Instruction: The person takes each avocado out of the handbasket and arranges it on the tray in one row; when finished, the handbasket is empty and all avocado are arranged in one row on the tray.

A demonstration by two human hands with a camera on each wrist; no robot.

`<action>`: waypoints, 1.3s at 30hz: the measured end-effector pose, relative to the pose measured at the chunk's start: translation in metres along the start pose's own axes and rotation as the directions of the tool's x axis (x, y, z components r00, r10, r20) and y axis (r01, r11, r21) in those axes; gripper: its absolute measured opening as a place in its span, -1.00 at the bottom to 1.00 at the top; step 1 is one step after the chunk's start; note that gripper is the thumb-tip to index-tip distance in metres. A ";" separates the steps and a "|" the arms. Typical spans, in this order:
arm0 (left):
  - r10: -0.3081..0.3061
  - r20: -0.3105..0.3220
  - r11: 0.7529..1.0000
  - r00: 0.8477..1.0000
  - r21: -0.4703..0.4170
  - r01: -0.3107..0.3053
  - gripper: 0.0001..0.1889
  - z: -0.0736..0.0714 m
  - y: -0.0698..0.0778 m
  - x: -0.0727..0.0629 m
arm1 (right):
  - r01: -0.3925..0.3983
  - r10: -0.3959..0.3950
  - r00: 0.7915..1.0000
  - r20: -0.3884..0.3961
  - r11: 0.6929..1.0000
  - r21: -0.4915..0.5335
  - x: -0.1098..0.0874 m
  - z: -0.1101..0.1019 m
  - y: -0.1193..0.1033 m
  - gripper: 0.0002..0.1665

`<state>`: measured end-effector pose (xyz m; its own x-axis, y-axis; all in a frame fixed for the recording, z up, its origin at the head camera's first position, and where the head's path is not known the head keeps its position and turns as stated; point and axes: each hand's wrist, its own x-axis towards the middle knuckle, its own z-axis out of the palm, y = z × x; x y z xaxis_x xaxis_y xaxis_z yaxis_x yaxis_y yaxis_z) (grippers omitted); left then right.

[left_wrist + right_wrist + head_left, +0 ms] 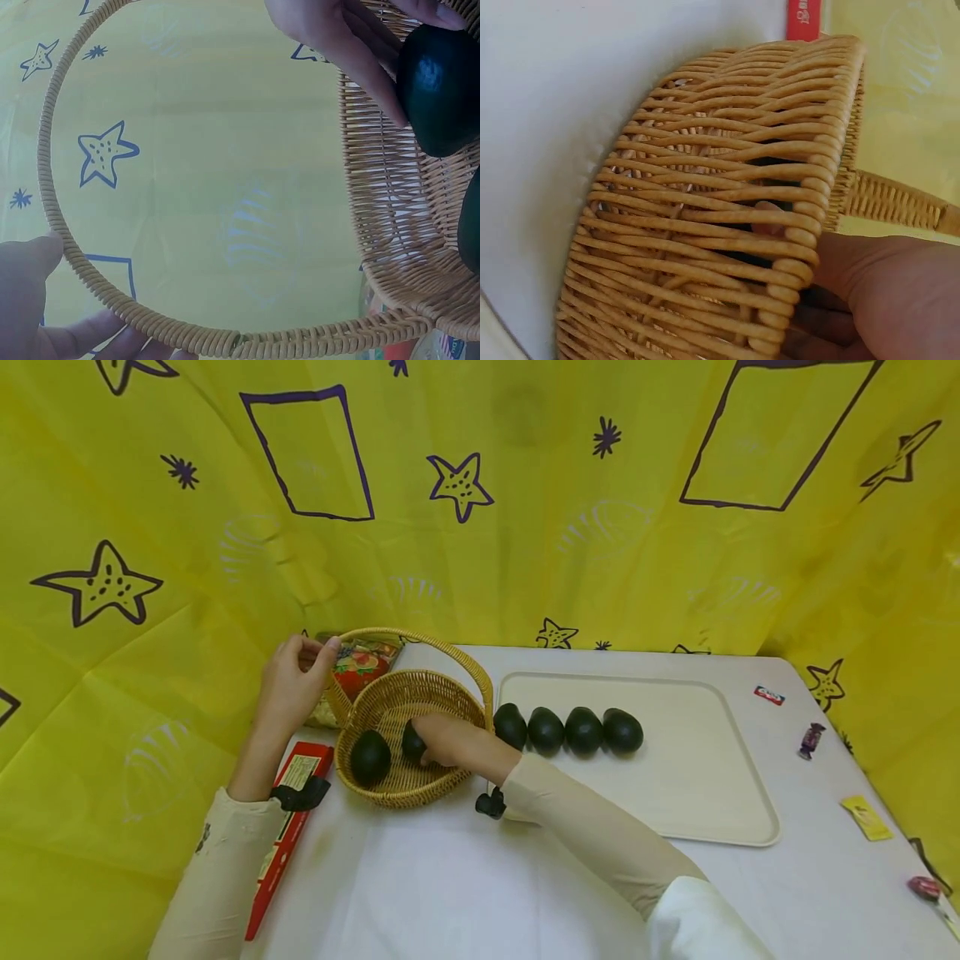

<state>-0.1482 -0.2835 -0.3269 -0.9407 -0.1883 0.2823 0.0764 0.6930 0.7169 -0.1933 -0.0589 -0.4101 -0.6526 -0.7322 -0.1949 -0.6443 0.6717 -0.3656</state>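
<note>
A wicker basket [420,793] stands at the left of the table with its arched handle [450,652] upright. My left hand [296,685] pinches the handle's left side between thumb and fingers. My right hand [453,743] reaches inside the basket and grips a dark green avocado [439,90]; its fingers are partly hidden in the head view. To the left of it, a second avocado [371,758] lies in the basket. Several more avocados [583,732] form a row on the cream tray [690,760], to the basket's right.
Left of the basket lies a long red box [262,881], under the left wrist. A colourful snack bag [360,670] stands behind the handle. Along the table's right side are a small red wrapper [769,695], a purple candy [811,741], a yellow packet [867,818] and a lollipop [925,887].
</note>
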 end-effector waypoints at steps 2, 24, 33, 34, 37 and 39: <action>0.002 0.002 1.000 1.000 0.000 -0.002 -0.29 0.000 0.000 0.000 | -0.003 0.003 1.000 -0.004 1.000 0.018 -0.002 -0.001 0.003 -0.54; -0.004 0.008 1.000 1.000 -0.001 0.004 -0.28 0.000 0.001 -0.002 | 0.125 -0.073 0.980 -0.187 0.950 0.286 -0.092 -0.031 0.012 -0.05; -0.003 0.003 1.000 1.000 -0.003 0.003 -0.30 0.002 -0.003 -0.003 | 0.175 -0.121 0.971 -0.206 0.947 0.268 -0.160 -0.042 0.034 -0.06; -0.003 0.002 1.000 1.000 -0.002 0.003 -0.30 0.002 -0.003 -0.003 | 0.179 -0.123 0.970 -0.211 0.945 0.272 -0.167 -0.043 0.038 -0.06; 0.001 0.005 1.000 1.000 -0.002 -0.001 -0.31 0.002 -0.003 -0.002 | 0.183 -0.117 0.965 -0.235 0.942 0.282 -0.188 -0.043 0.052 -0.05; 0.003 0.004 1.000 1.000 -0.003 -0.003 -0.30 0.002 -0.003 -0.002 | 0.180 -0.107 0.960 -0.259 0.943 0.280 -0.201 -0.041 0.065 -0.05</action>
<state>-0.1470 -0.2835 -0.3306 -0.9418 -0.1834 0.2817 0.0800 0.6916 0.7178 -0.1204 0.1361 -0.3570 -0.6611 -0.7451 0.0880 -0.6137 0.4696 -0.6347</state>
